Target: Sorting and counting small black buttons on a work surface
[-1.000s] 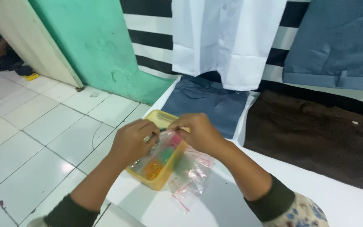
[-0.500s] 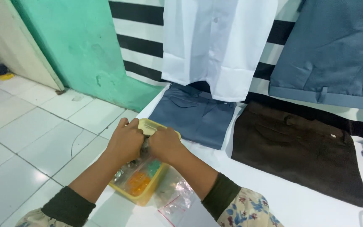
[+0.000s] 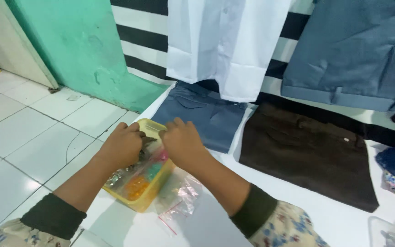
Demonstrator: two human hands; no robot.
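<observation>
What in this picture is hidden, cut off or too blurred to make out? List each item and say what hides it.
- Head view: what the left hand and right hand pinch; their own fingers cover it.
- Head view: the contents of the yellow tray; hands and clear bags cover them, leaving only coloured blurs.
- Head view: the clear box; cut off by the bottom edge.
- Head view: the hanging white shirt; its top is cut off.
</observation>
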